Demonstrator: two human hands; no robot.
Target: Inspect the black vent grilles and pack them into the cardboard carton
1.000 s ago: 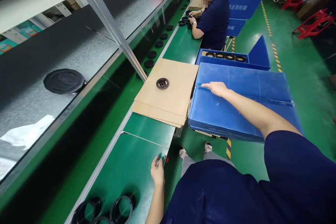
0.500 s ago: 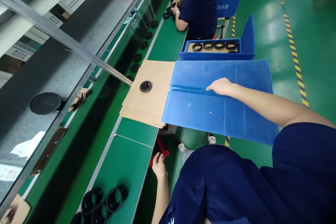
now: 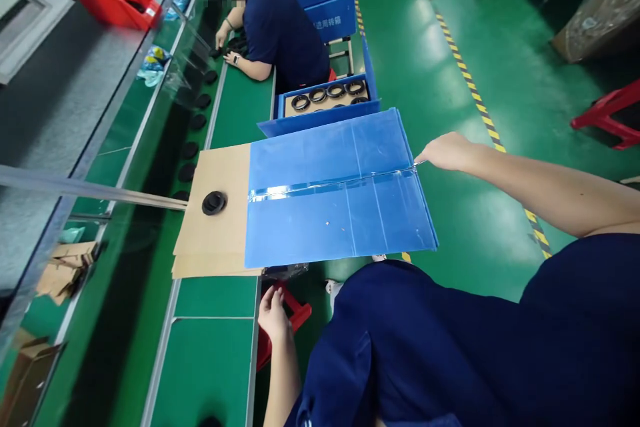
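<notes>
A flat, closed blue box (image 3: 310, 227) lies across the brown cardboard sheets (image 3: 197, 240) and reaches past the bench edge. Along its middle seam runs a strip of clear tape (image 3: 280, 192). My right hand (image 3: 445, 150) is just beyond the box's right edge, at the end of that seam. Its fingers are closed on a thin, shiny metal tool (image 3: 421, 162), mostly hidden in the grip, so its kind is unclear. Low by the bench edge, my left hand (image 3: 274, 312) hangs with loosely curled fingers and nothing in it. A black ring-shaped part (image 3: 214, 203) sits on the cardboard.
Behind the blue box stands an open blue box (image 3: 320, 121) holding several black rings. Past it, a co-worker (image 3: 280, 27) handles black parts at the bench. Black discs (image 3: 189, 150) line the conveyor at left. A red stool (image 3: 300, 313) is under the bench edge.
My right hand has slid along the taped seam from mid-box to beyond its right edge. The view has swung right, and my left hand stays low by the bench.
</notes>
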